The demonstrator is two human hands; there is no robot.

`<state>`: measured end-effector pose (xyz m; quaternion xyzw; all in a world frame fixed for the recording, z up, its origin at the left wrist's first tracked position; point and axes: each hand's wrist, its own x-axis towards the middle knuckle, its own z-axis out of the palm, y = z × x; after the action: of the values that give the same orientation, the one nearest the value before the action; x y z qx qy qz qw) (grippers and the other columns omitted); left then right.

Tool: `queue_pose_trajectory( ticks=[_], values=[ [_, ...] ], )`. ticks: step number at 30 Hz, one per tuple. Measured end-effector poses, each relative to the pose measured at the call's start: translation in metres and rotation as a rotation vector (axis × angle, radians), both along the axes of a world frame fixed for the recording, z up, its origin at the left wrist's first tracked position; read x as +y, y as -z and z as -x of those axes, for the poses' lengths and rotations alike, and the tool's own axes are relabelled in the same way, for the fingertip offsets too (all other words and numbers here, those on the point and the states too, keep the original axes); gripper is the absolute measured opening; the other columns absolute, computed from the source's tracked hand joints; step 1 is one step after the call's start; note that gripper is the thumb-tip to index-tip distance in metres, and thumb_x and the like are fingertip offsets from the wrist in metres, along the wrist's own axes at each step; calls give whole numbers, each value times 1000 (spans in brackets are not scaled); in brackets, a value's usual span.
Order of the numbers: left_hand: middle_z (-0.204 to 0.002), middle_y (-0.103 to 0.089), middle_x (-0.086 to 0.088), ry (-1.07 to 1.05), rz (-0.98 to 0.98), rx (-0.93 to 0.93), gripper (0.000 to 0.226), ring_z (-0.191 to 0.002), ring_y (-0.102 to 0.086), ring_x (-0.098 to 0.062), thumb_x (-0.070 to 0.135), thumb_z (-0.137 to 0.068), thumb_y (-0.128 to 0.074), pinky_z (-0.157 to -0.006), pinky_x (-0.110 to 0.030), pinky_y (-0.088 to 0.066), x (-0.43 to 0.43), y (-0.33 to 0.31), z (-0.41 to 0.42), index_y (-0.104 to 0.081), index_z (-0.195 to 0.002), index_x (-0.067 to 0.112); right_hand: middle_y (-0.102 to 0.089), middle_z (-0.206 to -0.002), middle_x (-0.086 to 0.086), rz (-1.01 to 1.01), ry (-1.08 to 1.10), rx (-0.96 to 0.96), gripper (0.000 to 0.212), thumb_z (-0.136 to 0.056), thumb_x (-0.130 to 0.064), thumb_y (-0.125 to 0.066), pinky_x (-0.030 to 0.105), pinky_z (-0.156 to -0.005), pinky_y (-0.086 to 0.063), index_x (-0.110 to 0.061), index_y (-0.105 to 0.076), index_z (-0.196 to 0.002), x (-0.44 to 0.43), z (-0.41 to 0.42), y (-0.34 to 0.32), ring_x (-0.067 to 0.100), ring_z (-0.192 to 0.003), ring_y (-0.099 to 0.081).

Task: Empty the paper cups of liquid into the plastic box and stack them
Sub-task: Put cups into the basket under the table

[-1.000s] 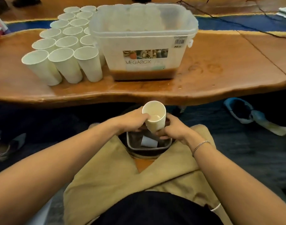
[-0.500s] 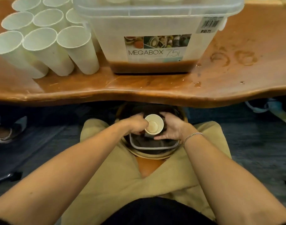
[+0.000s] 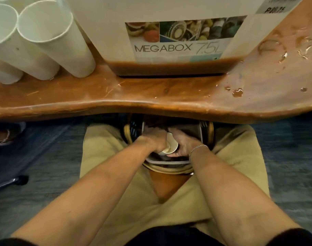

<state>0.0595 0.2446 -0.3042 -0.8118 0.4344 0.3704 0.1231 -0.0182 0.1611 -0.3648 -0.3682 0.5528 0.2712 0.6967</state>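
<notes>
Held between both hands, the cup [image 3: 170, 145] is gripped low down. The left hand [image 3: 154, 142] is curled round its left side, and the right hand [image 3: 182, 143] is cupped against its right side and underneath.

Compared with a second ago, the cup has been carried down from just under the table's edge into the tray [image 3: 166, 161] set in the basket [image 3: 169, 169] beneath the grip. It is now tipped rather than upright. Whether liquid is left in it cannot be told.

This is judged a move away from the box [image 3: 102, 32], which stands above and beyond the grip on the table [image 3: 98, 96] with brown liquid along its bottom. Pouring there is not yet done for this cup.

Room is tight. The table's edge overhangs just beyond the knuckles, and the basket rim closes in on both sides. Any lift would have to be drawn back toward the body before being raised.

Up and left of the grip, upright cups [image 3: 45, 41] are packed against the box. Up and right, spilled drops [image 3: 237, 92] are seen on the wood.
</notes>
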Motion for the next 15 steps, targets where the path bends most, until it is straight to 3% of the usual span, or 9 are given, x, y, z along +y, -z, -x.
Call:
queue_pose_trajectory(
  ticks=[3,7,9,12,15],
  values=[
    [-131,-64,-7,153,-67,-86,32,-122,-59,-26,25,-100,-47,-101,-37,-39,2,4,-3,-58,-129,16,-69,-102,10,-18,-30,0,47,-100,-58,-40,44,-78,-58,-18,-64,-102,8,-6,5,26,-95,-66],
    [-146,-53,-12,254,-188,-68,46,-136,-48,-30,19,-101,-44,-114,-41,-29,5,13,-3,-44,-146,10,-60,-95,13,-38,-46,39,32,-106,-38,-38,46,-100,-52,-15,-56,-94,17,-4,11,28,-90,-64],
    [-147,-52,-12,301,-206,-70,43,-137,-47,-28,19,-103,-41,-115,-39,-28,4,17,-4,-47,-145,10,-61,-94,14,-44,-45,33,32,-107,-36,-37,46,-98,-53,-14,-57,-95,19,-4,13,30,-86,-65],
    [-144,-56,-10,329,-184,-93,40,-133,-51,-27,20,-102,-40,-115,-39,-28,5,28,-6,-55,-139,12,-63,-91,13,-18,-70,19,33,-106,-37,-37,46,-97,-53,-15,-59,-94,20,-6,14,36,-104,-65],
    [-142,-57,-10,281,-153,-82,38,-132,-53,-28,19,-104,-39,-112,-39,-33,2,34,-9,-57,-137,12,-66,-113,14,23,-129,27,39,-105,-43,-37,44,-85,-58,-15,-62,-111,19,-8,14,38,-103,-66]
  ],
)
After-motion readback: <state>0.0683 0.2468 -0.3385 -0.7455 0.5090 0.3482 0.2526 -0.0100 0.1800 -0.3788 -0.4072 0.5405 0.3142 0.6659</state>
